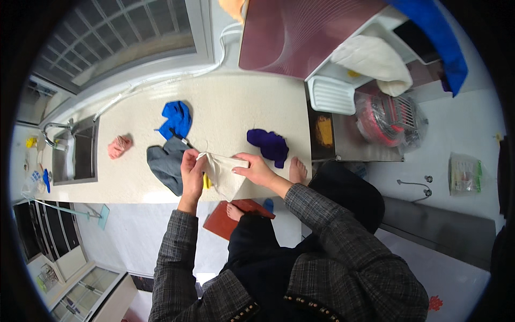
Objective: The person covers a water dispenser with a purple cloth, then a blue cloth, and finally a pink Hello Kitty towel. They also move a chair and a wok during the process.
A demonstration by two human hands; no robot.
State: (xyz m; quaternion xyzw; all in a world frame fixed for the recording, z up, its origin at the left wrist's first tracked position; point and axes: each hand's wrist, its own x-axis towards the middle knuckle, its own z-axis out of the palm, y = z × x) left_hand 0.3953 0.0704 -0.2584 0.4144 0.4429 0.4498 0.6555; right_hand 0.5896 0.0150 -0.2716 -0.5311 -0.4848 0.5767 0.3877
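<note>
My left hand point(193, 173) pinches the left upper corner of a cream-white cloth point(221, 173), and my right hand point(253, 169) grips its right upper edge. The cloth hangs between them over the counter's near edge. Just left of it lies a crumpled grey cloth point(165, 165), with a blue cloth point(177, 118) beyond. A small yellow item point(207, 182) shows partly behind the white cloth. A dark purple cloth point(268, 145) lies to the right, and a crumpled pink cloth point(119, 146) farther left.
The cream counter point(241, 96) holds a steel sink point(86, 157) at left. At right are a white tray point(332, 95) and plastic-wrapped kitchenware point(382, 120). One bare foot point(297, 170) rests on the counter, the other point(234, 211) on a red-brown stool point(219, 222). A window is at upper left.
</note>
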